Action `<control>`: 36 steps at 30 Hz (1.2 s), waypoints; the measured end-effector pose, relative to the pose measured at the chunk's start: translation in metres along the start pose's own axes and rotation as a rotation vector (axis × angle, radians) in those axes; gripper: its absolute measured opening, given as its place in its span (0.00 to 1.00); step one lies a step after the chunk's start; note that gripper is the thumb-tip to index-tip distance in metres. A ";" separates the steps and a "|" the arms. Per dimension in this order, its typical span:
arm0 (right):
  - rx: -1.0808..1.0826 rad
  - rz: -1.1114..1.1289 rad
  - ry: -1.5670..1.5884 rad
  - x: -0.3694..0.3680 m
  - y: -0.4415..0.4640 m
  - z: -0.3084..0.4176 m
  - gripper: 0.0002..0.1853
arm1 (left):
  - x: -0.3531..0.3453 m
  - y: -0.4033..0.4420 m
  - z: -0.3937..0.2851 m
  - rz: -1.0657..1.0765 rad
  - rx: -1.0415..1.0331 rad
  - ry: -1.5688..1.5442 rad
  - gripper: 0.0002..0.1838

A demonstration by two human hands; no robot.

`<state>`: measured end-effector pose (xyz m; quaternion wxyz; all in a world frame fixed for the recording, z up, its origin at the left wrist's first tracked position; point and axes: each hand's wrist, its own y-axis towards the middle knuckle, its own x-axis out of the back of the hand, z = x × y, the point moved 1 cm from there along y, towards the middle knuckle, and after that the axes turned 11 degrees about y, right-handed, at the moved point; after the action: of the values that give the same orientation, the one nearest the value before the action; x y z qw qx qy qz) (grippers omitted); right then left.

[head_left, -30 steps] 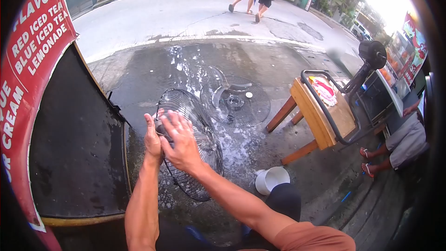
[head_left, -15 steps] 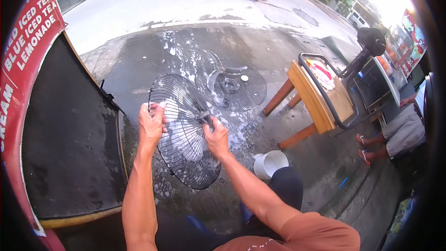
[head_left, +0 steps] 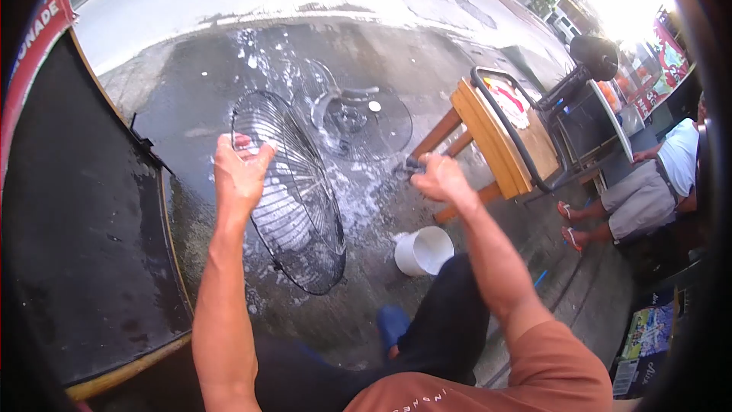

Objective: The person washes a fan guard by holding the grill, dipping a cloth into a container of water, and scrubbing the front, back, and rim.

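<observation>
My left hand [head_left: 242,168] grips the upper left rim of a round black wire fan grille [head_left: 301,206], which is tilted on edge above the wet ground. Soap suds show through its wires. Off to the right, clear of the grille, my right hand [head_left: 442,181] is closed around what looks like a small dark brush [head_left: 412,165], partly hidden by the fingers. Beyond the grille, a second fan grille [head_left: 393,126] lies flat on the ground, with grey fan blades [head_left: 324,111] and a small white round piece [head_left: 374,106] by it.
A white bucket [head_left: 415,255] stands near my knee. To the right are a wooden stool [head_left: 496,160] with a cloth [head_left: 507,103], and a black stand fan part [head_left: 595,57]. A seated person [head_left: 648,198] is farther right. A black board [head_left: 76,221] stands at left.
My right hand has pulled away from the grille's centre to the right, carrying the dark brush. The grille has turned more edge-on in my left hand. The camera view has shifted slightly.
</observation>
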<state>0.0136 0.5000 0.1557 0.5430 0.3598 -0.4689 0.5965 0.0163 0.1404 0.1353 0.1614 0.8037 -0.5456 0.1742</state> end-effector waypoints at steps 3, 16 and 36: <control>-0.019 0.182 0.219 0.016 -0.005 -0.030 0.21 | 0.006 -0.005 -0.010 0.013 0.007 0.057 0.30; -0.251 0.490 0.219 -0.285 -0.028 -0.277 0.27 | 0.014 -0.023 -0.011 -0.018 -0.007 0.185 0.28; -0.097 0.106 0.847 -0.023 -0.033 -0.086 0.19 | -0.003 0.001 0.010 0.432 0.247 -1.061 0.28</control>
<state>0.0569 0.5736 0.1141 0.6725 0.0327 -0.2497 0.6960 0.0156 0.1378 0.1254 -0.2677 0.6644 -0.6789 -0.1609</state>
